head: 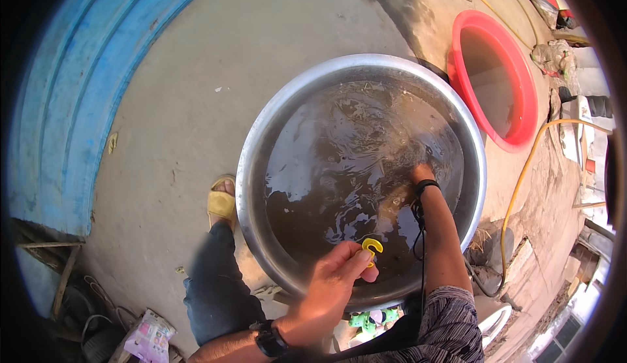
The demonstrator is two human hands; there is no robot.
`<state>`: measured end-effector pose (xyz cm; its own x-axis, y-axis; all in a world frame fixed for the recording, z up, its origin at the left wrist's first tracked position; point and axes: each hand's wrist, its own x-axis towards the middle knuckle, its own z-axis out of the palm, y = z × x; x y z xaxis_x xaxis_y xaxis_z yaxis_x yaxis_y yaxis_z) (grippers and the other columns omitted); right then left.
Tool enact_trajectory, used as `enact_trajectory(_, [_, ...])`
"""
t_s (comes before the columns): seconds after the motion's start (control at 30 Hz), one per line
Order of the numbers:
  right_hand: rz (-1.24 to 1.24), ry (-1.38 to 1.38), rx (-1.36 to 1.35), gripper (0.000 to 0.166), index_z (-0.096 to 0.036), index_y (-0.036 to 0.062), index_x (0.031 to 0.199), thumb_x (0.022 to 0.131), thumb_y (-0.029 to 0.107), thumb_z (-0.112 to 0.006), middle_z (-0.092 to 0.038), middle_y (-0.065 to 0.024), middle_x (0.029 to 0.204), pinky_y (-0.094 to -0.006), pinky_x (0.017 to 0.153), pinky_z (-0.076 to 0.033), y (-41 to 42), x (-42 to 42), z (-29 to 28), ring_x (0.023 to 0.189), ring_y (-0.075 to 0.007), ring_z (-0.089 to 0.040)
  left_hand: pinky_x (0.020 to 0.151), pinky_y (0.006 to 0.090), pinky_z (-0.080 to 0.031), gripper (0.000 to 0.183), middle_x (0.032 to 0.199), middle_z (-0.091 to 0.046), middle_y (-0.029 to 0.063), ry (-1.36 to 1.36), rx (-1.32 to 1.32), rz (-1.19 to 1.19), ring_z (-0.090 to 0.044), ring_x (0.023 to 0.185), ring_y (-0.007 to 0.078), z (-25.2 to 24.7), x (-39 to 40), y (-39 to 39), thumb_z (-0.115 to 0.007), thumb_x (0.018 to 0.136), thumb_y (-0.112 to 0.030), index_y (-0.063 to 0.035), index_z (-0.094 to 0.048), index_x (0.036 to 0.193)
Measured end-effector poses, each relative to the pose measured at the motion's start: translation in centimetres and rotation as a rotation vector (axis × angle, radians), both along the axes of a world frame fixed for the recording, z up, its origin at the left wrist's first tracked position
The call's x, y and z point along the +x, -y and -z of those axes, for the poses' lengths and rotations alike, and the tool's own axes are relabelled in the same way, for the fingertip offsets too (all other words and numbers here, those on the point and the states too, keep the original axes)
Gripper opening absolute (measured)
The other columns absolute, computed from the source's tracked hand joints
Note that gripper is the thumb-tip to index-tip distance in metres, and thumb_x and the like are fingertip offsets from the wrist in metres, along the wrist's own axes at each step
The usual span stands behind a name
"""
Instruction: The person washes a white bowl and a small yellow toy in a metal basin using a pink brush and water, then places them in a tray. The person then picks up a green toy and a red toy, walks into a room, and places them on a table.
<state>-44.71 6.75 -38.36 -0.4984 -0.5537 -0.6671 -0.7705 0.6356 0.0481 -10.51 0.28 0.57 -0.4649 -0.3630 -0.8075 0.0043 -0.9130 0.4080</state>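
Observation:
A wide metal basin holds murky brown water with a rippled surface and foam. Over the basin's near side, my left hand pinches a small yellow hook-shaped piece between thumb and fingers; a dark watch is on that wrist. My right hand is dipped in the water at the basin's right part, so its fingers are hidden and I cannot tell what they hold. A black band circles the right wrist, and a thin black cord hangs beside that forearm.
A red plastic tub of water stands right of the basin. A yellow hose curves over the ground. Blue corrugated sheeting lies at left. My foot in a yellow slipper is beside the basin; a pink-purple packet lies bottom left.

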Motion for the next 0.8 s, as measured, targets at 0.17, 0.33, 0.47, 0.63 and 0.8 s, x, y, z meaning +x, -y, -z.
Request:
enact_trajectory(0.17, [0.099, 0.036, 0.158, 0.032, -0.067, 0.0037, 0.104, 0.087, 0.021, -0.046, -0.062, -0.0177, 0.112, -0.0426, 0.090, -0.046, -6.9, 1.3, 0.0, 0.107, -0.0331, -0.058, 0.076, 0.0264, -0.045, 0.017, 0.081, -0.058, 0.0017, -0.013, 0.003, 0.008, -0.056, 0.077, 0.0117, -0.4, -0.2, -0.4, -0.053, 0.092, -0.019, -0.0032, -0.058, 0.091])
enact_trajectory(0.33, [0.265, 0.066, 0.225, 0.032, -0.067, 0.0038, 0.104, 0.087, 0.021, -0.046, -0.061, -0.0185, 0.113, -0.0442, 0.090, -0.046, -15.1, 3.5, 4.0, 0.108, -0.0341, -0.058, 0.075, 0.0240, -0.045, 0.016, 0.084, -0.058, 0.0004, -0.070, 0.044, 0.016, -0.057, 0.078, 0.0099, 0.2, -0.1, -0.9, -0.055, 0.092, -0.019, -0.0033, -0.058, 0.095])
enact_trajectory(0.47, [-0.248, 0.337, 0.277, 0.029, -0.068, 0.0023, 0.098, 0.081, 0.018, -0.050, -0.064, -0.0213, 0.102, -0.0464, 0.082, -0.049, -14.5, 7.9, -0.3, 0.094, -0.0373, -0.062, 0.075, 0.0232, -0.046, 0.020, 0.086, -0.058, 0.0001, -0.055, 0.034, 0.011, -0.057, 0.078, 0.0092, -0.2, 0.4, -1.2, -0.055, 0.092, -0.021, -0.0029, -0.058, 0.101])
enact_trajectory(0.63, [-0.559, 0.398, 0.213, 0.025, -0.068, 0.0030, 0.094, 0.080, 0.016, -0.052, -0.065, -0.0195, 0.097, -0.0452, 0.077, -0.051, -12.7, 14.1, -4.9, 0.088, -0.0351, -0.064, 0.075, 0.0234, -0.045, 0.021, 0.083, -0.058, 0.0008, -0.093, 0.033, 0.025, -0.057, 0.078, 0.0093, -1.0, 0.4, -1.2, -0.055, 0.092, -0.022, -0.0031, -0.058, 0.099])
enact_trajectory(0.8, [-0.877, 0.379, 0.141, 0.021, -0.069, 0.0042, 0.091, 0.081, 0.015, -0.053, -0.067, -0.0164, 0.094, -0.0431, 0.073, -0.052, -7.3, 20.0, -8.2, 0.085, -0.0312, -0.066, 0.076, 0.0249, -0.043, 0.021, 0.080, -0.058, 0.0019, -0.117, 0.033, 0.004, -0.056, 0.078, 0.0102, -1.1, 1.0, -1.6, -0.054, 0.092, -0.024, -0.0034, -0.058, 0.096])
